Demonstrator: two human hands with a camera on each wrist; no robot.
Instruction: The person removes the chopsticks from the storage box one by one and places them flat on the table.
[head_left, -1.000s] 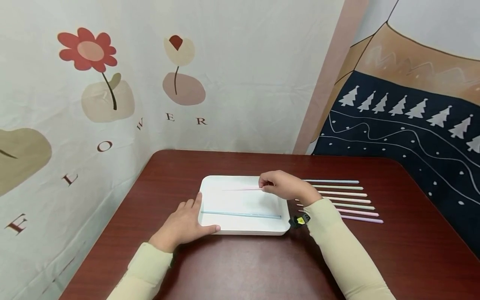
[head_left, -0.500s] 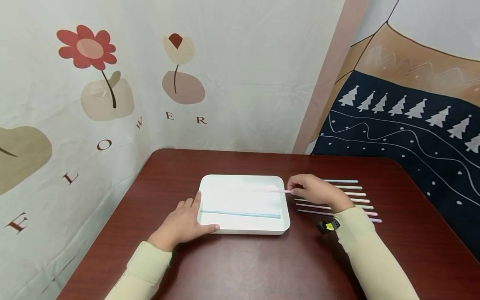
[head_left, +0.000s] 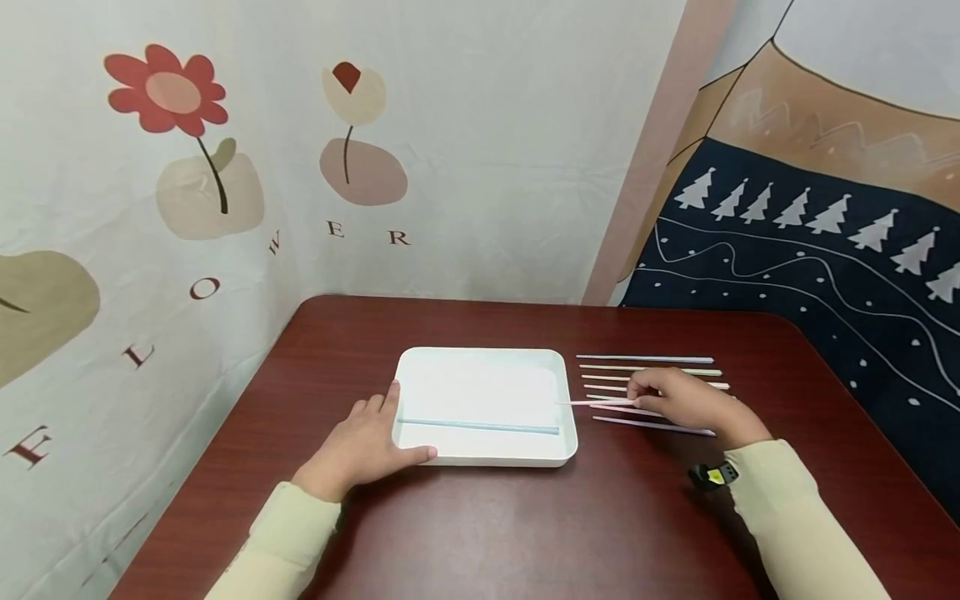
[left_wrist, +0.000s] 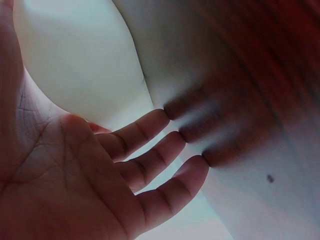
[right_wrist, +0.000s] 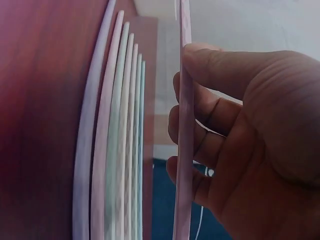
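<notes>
A pale pink chopstick (right_wrist: 185, 110) is pinched between the thumb and fingers of my right hand (head_left: 686, 404), over the row of chopsticks right of the tray. Its thin end points left, by the right rim of a white tray (head_left: 480, 375). A light blue chopstick (head_left: 480, 427) lies lengthwise in the tray's near half. At the tray's left side rests my left hand (head_left: 363, 442), the thumb along the near left corner. In the left wrist view, fingertips of the left hand (left_wrist: 65, 165) touch the tabletop next to the tray.
Several pastel chopsticks lie side by side right of the tray, including a blue one (head_left: 645, 358) at the far end and a lilac one (head_left: 652, 426) nearest. The red-brown table (head_left: 480, 533) meets a printed curtain (head_left: 510, 167) at the back.
The right hand has moved right and nearer, drawing the pink chopstick from over the tray to over the row of chopsticks. The left hand stays at the tray's left side.
</notes>
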